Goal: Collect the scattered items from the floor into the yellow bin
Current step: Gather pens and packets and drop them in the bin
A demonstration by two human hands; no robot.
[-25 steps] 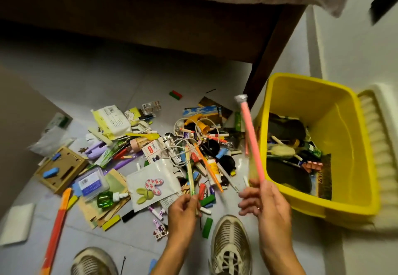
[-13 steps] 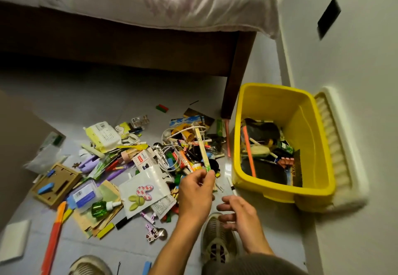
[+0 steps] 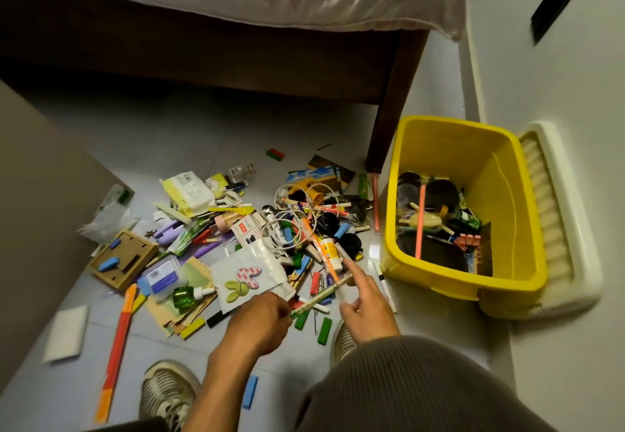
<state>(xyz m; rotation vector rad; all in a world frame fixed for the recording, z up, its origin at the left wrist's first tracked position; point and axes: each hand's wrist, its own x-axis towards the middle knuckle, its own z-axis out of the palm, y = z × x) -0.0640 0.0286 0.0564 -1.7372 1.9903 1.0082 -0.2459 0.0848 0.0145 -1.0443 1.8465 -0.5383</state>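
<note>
Left hand [image 3: 260, 316]: pinches pale stick [image 3: 319, 298]. Right hand [image 3: 367, 310]: loose, forefinger extended, empty. Bin [image 3: 436, 272]: right of floor pile [image 3: 270, 235]. Advice: carry stick clear over rim, release inside.

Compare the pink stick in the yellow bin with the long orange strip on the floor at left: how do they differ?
The pink stick is thin, rod-like and leans steeply inside the yellow bin; the orange strip is broader, flat and lies on the floor, uncollected. The strip shows red and orange sections; the stick is one colour. Both are long and straight.
</note>
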